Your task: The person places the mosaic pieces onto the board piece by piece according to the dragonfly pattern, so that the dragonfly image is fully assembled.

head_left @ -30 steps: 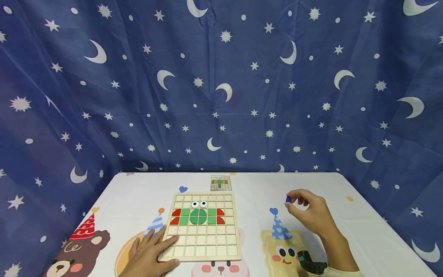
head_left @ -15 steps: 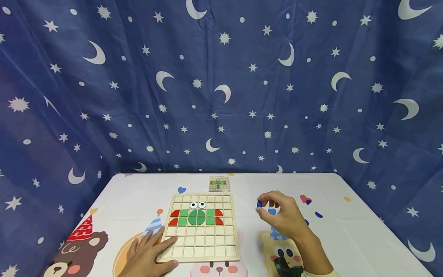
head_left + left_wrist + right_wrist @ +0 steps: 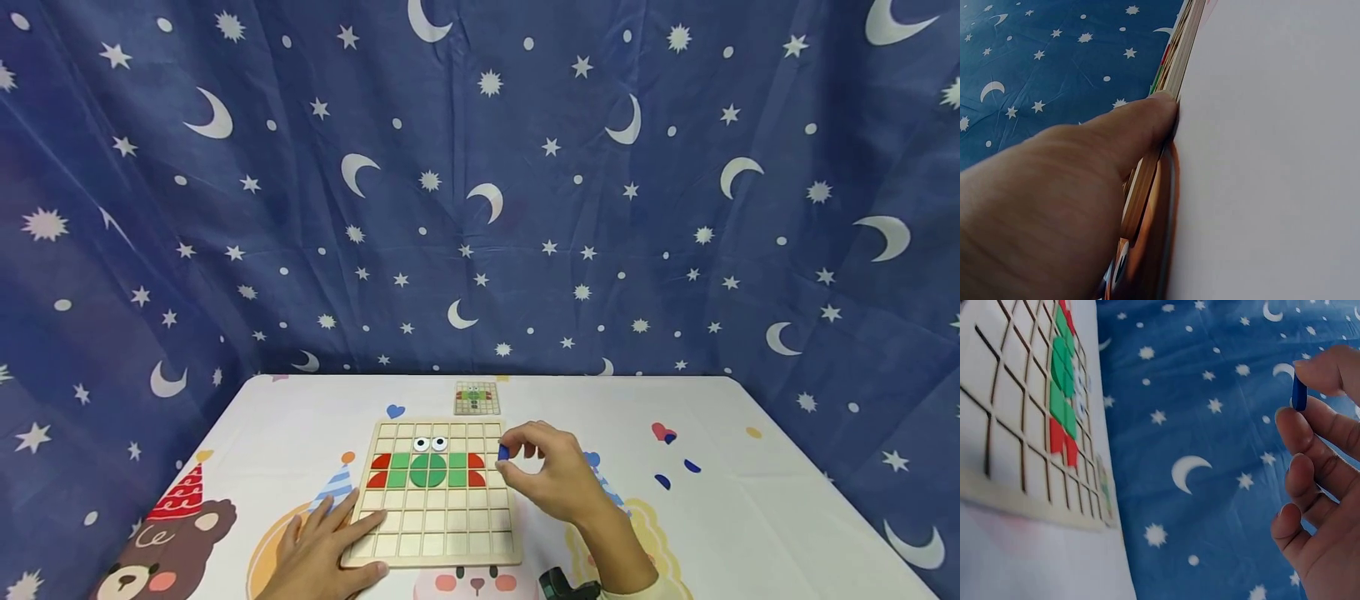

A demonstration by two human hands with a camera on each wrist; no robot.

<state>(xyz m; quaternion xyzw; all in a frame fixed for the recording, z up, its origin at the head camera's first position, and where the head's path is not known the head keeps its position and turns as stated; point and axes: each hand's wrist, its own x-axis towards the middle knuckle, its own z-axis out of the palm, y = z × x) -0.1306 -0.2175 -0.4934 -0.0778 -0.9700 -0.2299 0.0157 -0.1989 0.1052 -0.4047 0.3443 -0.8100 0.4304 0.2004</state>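
Observation:
A wooden grid board (image 3: 437, 544) lies on the table with green and red tiles and two round eye pieces (image 3: 431, 444) set in its cells. My left hand (image 3: 318, 550) rests at its lower left corner with fingers spread over the edge; the left wrist view shows the thumb (image 3: 1147, 119) against the board's side. Over the board's right edge, my right hand (image 3: 555, 475) pinches a small blue tile (image 3: 503, 452) between thumb and fingers. In the right wrist view this blue tile (image 3: 1299, 394) appears nearly edge-on, with the remaining fingers loosely curled.
Several loose blue half-round tiles (image 3: 692, 466) lie on the right of the table. Behind the board is a small pattern card (image 3: 476, 398) picturing a similar figure. The tablecloth is printed with animals, and a blue starry curtain (image 3: 480, 208) hangs behind.
My right hand has moved left with the blue tile, from the table's right side to the board's right edge, uncovering loose blue tiles. The left hand has stayed put.

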